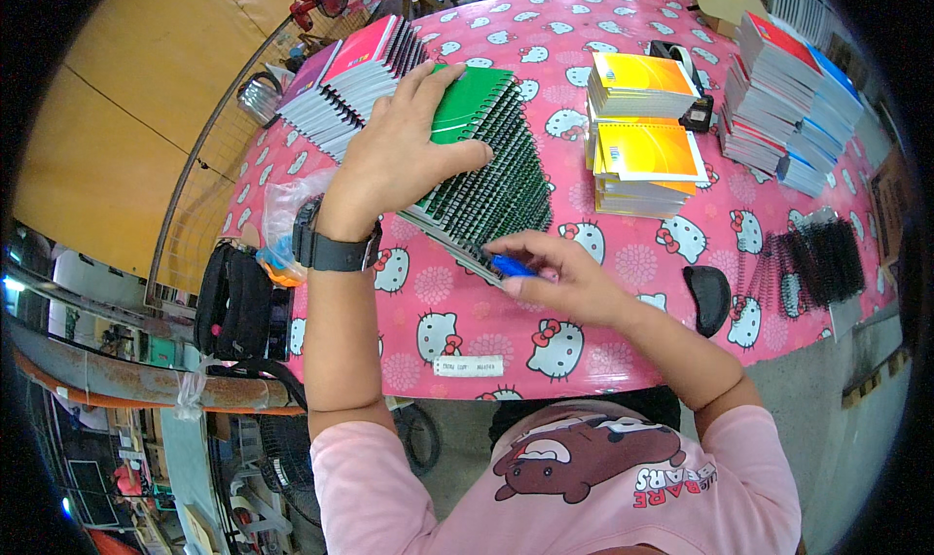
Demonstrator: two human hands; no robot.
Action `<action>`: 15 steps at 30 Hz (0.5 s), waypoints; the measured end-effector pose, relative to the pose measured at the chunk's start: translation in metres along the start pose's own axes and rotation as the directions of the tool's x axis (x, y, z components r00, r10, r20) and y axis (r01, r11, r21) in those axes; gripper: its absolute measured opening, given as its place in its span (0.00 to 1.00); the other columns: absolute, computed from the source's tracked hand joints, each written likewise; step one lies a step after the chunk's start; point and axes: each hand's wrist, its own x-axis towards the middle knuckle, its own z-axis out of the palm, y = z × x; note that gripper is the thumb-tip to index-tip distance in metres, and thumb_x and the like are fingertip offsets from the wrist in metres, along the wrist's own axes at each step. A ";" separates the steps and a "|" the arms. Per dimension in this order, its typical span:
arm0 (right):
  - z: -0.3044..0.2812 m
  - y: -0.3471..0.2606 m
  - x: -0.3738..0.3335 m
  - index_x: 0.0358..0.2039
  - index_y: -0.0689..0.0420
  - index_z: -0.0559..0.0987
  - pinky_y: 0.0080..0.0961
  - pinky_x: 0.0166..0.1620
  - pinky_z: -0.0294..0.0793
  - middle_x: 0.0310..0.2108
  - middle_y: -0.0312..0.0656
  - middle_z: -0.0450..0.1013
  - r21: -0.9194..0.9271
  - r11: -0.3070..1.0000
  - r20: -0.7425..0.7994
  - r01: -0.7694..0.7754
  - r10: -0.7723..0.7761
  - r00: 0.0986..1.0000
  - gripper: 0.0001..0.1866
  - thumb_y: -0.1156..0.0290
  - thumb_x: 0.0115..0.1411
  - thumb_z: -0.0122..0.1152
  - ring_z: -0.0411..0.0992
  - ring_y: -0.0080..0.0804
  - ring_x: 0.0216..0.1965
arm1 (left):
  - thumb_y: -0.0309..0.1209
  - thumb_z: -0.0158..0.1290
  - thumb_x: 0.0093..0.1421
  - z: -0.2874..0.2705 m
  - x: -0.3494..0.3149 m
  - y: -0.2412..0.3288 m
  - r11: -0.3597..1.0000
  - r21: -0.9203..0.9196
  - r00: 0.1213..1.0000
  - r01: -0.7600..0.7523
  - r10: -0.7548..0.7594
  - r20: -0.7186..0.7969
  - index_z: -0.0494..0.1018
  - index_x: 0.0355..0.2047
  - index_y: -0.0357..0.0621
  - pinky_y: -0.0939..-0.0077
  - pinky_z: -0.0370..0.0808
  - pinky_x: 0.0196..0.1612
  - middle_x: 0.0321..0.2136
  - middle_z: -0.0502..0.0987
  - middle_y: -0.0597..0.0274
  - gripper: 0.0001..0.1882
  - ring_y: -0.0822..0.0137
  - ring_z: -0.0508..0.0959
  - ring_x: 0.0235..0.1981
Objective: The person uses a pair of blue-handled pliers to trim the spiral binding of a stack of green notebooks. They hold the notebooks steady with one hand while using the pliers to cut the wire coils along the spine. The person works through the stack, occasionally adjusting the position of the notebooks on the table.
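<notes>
A tall leaning stack of green-covered spiral notebooks [484, 86] sits in front of me, its black coil bindings facing right and toward me. My left hand [401, 151], wearing a black wristwatch [336, 250], rests on top of the stack with fingers spread. At the stack's near lower corner, my right hand [572, 281] is closed around a small blue-handled tool [512, 266]. The tool's tip is by the lowest coils, and its exact kind is hidden by my fingers.
Red and purple spiral notebooks [358, 57] lean behind the green stack. Yellow booklets [642, 156] and red-and-blue booklets [778, 49] are piled to the right. Loose black coils [827, 263], a black curved case [708, 298], a paper strip [469, 365] and a black pouch [233, 302] lie nearer me.
</notes>
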 end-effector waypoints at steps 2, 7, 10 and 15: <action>0.002 0.005 0.002 0.49 0.55 0.70 0.30 0.44 0.67 0.38 0.42 0.70 -0.417 0.879 -0.089 0.232 -0.293 0.952 0.22 0.70 0.52 0.58 0.68 0.36 0.40 | 0.46 0.56 0.43 0.001 0.001 -0.002 1.000 0.005 1.000 0.005 -0.005 -0.007 0.58 0.57 0.43 0.63 0.58 0.57 0.57 0.58 0.45 0.41 0.47 0.61 0.56; 0.002 0.008 0.001 0.48 0.57 0.72 0.29 0.43 0.68 0.38 0.42 0.70 -0.643 0.690 -0.065 0.332 -0.481 0.874 0.22 0.71 0.50 0.59 0.68 0.37 0.38 | 0.51 0.55 0.41 0.002 0.002 -0.001 0.999 0.030 1.000 0.021 -0.020 -0.019 0.58 0.57 0.50 0.57 0.64 0.53 0.58 0.57 0.48 0.43 0.40 0.64 0.51; -0.001 0.008 -0.001 0.45 0.57 0.73 0.30 0.41 0.69 0.35 0.42 0.72 -0.008 0.999 -0.017 0.034 -0.034 0.999 0.17 0.69 0.54 0.57 0.70 0.31 0.37 | 0.50 0.55 0.41 0.002 0.002 -0.002 0.999 0.024 1.000 0.023 -0.023 -0.015 0.59 0.57 0.50 0.58 0.63 0.54 0.58 0.57 0.48 0.43 0.41 0.64 0.52; -0.006 0.009 0.002 0.45 0.57 0.72 0.31 0.43 0.68 0.36 0.43 0.72 0.162 0.987 0.013 -0.021 0.019 1.000 0.18 0.69 0.53 0.57 0.69 0.33 0.39 | 0.50 0.55 0.40 0.001 0.004 -0.003 1.000 0.004 1.000 0.018 -0.018 -0.009 0.59 0.57 0.49 0.58 0.63 0.54 0.58 0.56 0.47 0.43 0.41 0.64 0.52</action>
